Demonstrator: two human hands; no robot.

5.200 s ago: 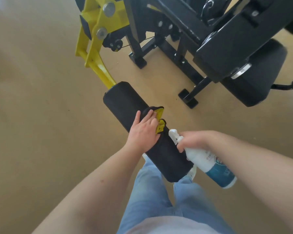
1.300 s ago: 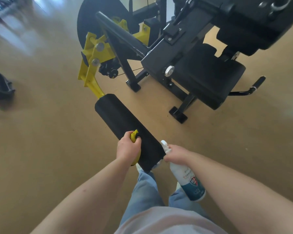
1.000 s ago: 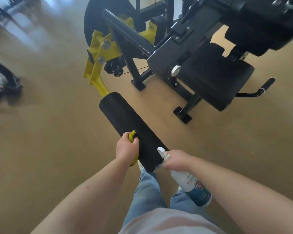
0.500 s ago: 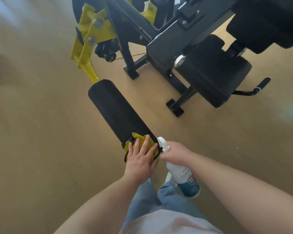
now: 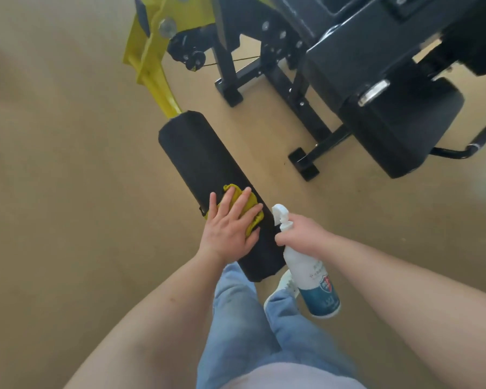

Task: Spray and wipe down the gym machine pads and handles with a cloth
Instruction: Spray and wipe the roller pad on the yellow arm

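Cloth on roller pad point(image 5: 202, 155), centre frame.
Right hand point(image 5: 300, 231) wraps spray bottle point(image 5: 312, 276) neck, lower centre-right; left hand point(image 5: 230, 226) flat, fingers spread, pressing yellow cloth point(image 5: 251, 216) on the pad; yellow arm point(image 5: 155, 77) and seat pad point(image 5: 399, 127) beyond, upper frame.

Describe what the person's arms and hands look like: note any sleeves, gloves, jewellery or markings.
The left forearm and right forearm are bare to the frame edge; no sleeves show. The left hand and right hand wear no gloves, and no rings, watch or wristband can be seen. No markings show on either arm.
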